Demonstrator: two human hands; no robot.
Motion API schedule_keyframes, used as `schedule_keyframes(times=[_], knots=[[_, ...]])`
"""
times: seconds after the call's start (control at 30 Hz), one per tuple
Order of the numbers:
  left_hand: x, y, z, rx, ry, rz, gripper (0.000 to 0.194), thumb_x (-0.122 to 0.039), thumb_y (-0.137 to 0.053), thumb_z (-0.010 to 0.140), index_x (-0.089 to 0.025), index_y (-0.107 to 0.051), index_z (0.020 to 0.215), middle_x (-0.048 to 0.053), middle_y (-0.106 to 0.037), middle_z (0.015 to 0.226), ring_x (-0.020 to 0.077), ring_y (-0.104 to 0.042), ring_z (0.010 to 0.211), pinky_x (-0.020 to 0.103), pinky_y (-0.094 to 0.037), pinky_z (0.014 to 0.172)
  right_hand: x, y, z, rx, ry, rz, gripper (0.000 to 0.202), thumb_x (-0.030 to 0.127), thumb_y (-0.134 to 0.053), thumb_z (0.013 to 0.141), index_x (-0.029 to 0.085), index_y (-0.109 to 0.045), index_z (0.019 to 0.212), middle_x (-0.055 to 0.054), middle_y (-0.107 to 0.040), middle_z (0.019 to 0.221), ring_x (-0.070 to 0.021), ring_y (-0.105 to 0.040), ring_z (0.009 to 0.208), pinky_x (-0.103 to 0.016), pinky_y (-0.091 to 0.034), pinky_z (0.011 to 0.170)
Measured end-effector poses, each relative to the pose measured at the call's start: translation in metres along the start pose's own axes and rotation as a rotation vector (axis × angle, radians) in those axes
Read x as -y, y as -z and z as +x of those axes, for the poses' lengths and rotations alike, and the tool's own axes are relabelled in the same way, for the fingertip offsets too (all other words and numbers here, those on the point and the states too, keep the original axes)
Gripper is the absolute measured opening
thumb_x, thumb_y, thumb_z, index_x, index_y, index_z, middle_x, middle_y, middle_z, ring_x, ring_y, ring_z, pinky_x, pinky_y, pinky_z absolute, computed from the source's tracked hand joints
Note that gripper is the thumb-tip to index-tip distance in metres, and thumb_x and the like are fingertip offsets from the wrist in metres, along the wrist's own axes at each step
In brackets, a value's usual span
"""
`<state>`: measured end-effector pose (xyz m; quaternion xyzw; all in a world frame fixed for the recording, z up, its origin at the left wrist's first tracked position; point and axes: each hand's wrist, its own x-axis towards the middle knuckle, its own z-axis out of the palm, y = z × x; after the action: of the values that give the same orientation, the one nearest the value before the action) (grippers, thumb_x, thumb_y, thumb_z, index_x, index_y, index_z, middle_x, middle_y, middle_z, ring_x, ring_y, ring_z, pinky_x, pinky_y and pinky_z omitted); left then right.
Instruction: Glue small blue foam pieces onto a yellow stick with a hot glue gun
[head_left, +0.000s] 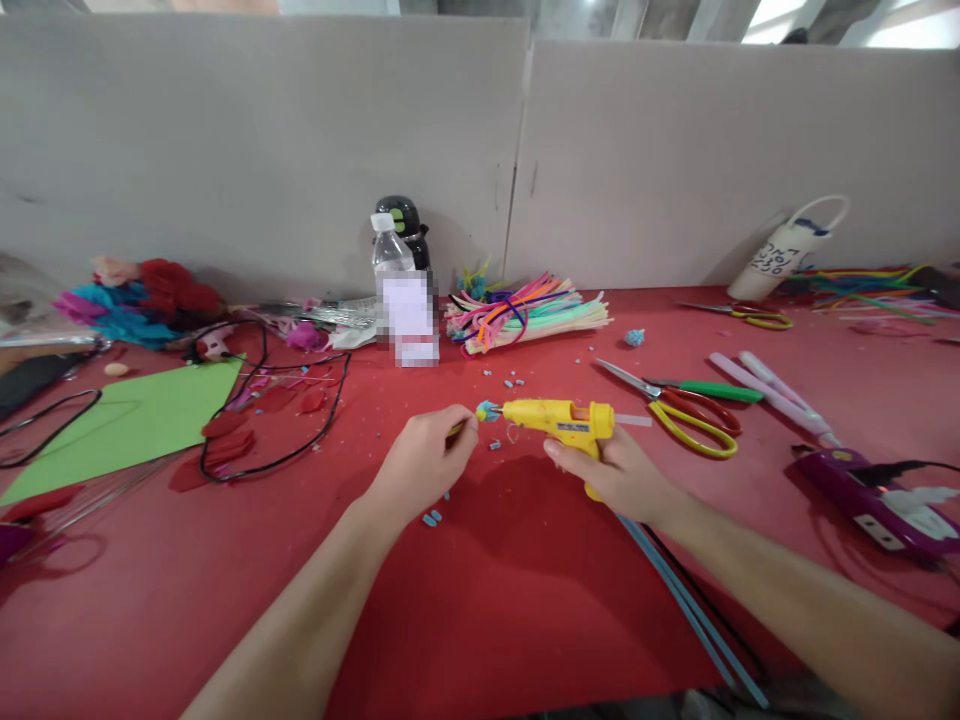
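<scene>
My right hand (626,470) is wrapped round the handle of a yellow hot glue gun (553,414), a clear glue stick (634,421) sticking out of its back. The nozzle points left and meets, or nearly meets, a small blue and yellow craft piece (488,411). That piece is pinched in my left hand (426,452), whose fingers are closed; a yellow stem end shows below them. Short blue cut bits (432,518) lie scattered on the red table (480,620) around both hands. A finished-looking blue bobbly ball (634,338) lies farther back.
Scissors (667,405) and green-handled pliers (720,391) lie right, near a purple power strip (877,505). Pipe cleaners (525,315) and a bottle (391,250) stand along the grey partition (262,150). Green paper (142,415) and a black cable (281,473) lie left.
</scene>
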<state>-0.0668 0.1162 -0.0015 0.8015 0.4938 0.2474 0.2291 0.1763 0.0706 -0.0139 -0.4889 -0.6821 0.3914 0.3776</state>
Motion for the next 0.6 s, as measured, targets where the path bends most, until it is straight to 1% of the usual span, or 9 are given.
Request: schedule_keyframes(times=[0.17,0.27,0.33,0.47,0.6], knots=[[-0.0019,-0.001,0.0005,0.007,0.003,-0.005,0.026,-0.035,-0.045,0.096,-0.019,-0.058,0.08,-0.005,-0.052,0.063,0.0086,-0.04,0.056,0.023,-0.028,0.056,0.0009,-0.0009,0.0003,0.028,0.009,-0.002,0.021,0.039,-0.052,0.097,0.02,-0.06,0.092,0.004,-0.043,0.069,-0.0119,-0.039,0.061,-0.025,-0.038,0.059],[-0.0031,-0.0009,0.0007,0.014,-0.001,-0.004,0.027,-0.034,-0.045,0.096,-0.019,-0.057,0.078,-0.005,-0.05,0.062,0.0087,-0.039,0.056,0.024,-0.028,0.056,0.0026,-0.0015,0.0005,0.036,0.004,-0.014,0.022,0.039,-0.052,0.097,0.02,-0.061,0.094,0.003,-0.046,0.07,-0.0123,-0.041,0.062,-0.026,-0.04,0.06],[-0.0033,-0.0007,0.0006,0.018,-0.002,-0.006,0.027,-0.034,-0.044,0.096,-0.019,-0.057,0.078,-0.005,-0.049,0.062,0.0088,-0.039,0.056,0.024,-0.028,0.056,0.0029,-0.0021,0.0006,0.037,0.001,-0.02,0.022,0.04,-0.052,0.096,0.02,-0.062,0.096,0.002,-0.05,0.071,-0.0133,-0.045,0.064,-0.026,-0.042,0.062],[-0.0028,-0.0006,0.0005,0.02,-0.002,-0.007,0.027,-0.034,-0.043,0.096,-0.019,-0.057,0.079,-0.004,-0.051,0.062,0.0094,-0.04,0.056,0.024,-0.027,0.056,0.001,-0.0025,0.0005,0.037,-0.003,-0.038,0.024,0.041,-0.052,0.096,0.021,-0.064,0.092,0.0,-0.055,0.071,-0.0171,-0.053,0.071,-0.028,-0.046,0.062],[-0.0035,-0.0005,0.0004,0.023,0.002,-0.002,0.027,-0.034,-0.044,0.096,-0.019,-0.056,0.077,-0.005,-0.05,0.061,0.0092,-0.039,0.055,0.024,-0.027,0.055,0.0008,-0.0024,0.0006,0.035,-0.007,-0.048,0.024,0.041,-0.052,0.096,0.021,-0.064,0.091,0.0,-0.057,0.073,-0.0166,-0.053,0.07,-0.028,-0.046,0.062]])
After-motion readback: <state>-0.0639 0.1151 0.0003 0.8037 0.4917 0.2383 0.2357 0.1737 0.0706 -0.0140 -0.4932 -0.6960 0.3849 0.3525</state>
